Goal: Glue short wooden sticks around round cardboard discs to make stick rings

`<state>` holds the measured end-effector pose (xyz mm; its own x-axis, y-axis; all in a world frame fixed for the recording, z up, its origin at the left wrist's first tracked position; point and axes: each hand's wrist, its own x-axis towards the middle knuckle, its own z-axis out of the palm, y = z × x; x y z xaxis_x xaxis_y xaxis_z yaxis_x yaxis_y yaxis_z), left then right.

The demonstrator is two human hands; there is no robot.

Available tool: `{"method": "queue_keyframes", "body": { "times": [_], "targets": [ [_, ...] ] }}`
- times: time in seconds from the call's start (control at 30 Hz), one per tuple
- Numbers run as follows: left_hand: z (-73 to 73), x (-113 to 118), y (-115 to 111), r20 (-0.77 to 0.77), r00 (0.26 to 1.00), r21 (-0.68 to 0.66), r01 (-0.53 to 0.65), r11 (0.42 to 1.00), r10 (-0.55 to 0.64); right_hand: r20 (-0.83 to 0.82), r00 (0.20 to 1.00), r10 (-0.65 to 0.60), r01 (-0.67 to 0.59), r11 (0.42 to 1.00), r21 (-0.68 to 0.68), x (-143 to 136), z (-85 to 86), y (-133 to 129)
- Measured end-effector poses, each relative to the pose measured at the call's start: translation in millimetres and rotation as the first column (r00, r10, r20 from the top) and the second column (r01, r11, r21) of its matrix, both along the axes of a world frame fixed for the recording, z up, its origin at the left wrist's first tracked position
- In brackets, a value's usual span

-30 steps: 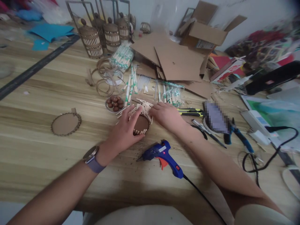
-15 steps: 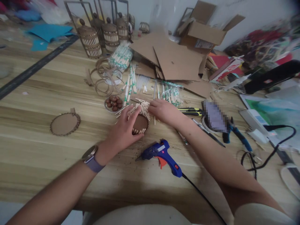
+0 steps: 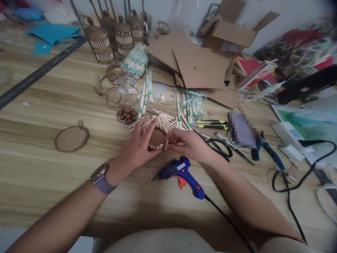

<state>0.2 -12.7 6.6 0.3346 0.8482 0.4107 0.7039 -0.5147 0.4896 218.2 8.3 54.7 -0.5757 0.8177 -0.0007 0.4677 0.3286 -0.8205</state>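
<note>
A round brown cardboard piece (image 3: 157, 137) with short pale sticks along its near edge lies at the middle of the table. My left hand (image 3: 137, 142) curves around its left side, thumb and fingers gripping the rim. Between the thumb and fingertips of my right hand (image 3: 184, 142) is a short pale stick (image 3: 166, 144), at the right edge of the round piece. Behind both hands lies a loose heap of short sticks (image 3: 164, 119). A blue glue gun (image 3: 179, 172) rests on the table in front, its nozzle pointing left.
Black scissors (image 3: 219, 147), a yellow-black cutter (image 3: 213, 124) and pliers (image 3: 265, 149) lie to the right. A bowl of brown balls (image 3: 127, 115) stands behind my left hand. Another cardboard disc (image 3: 71, 138) is at the left. Cardboard sheets (image 3: 200, 66) and small lanterns (image 3: 99, 44) are at the back.
My right hand has moved from the stick heap toward me to the round piece's right edge, now with a stick in its fingers. The scissors have come into view. My left hand stays in place.
</note>
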Motion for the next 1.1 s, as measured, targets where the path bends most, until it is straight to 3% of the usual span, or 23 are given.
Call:
{"method": "queue_keyframes", "body": {
  "times": [0.2, 0.83, 1.1],
  "targets": [
    [-0.5, 0.4, -0.3, 0.015, 1.0, -0.013, -0.001, 1.0, 0.002, 0.093, 0.995, 0.023, -0.035, 0.991, 0.126, -2.5, -5.5, -0.9],
    [-0.7, 0.1, 0.0, -0.009, 1.0, 0.007, 0.002, 1.0, -0.002, 0.225, 0.969, 0.1, -0.169, 0.933, 0.316, -1.6, -18.0, -1.2],
    [-1.7, 0.8, -0.5, 0.008, 1.0, -0.009, -0.004, 1.0, 0.004, 0.281, 0.951, 0.127, -0.221, 0.916, 0.336, -0.8, -18.7, 0.3]
  ]
}}
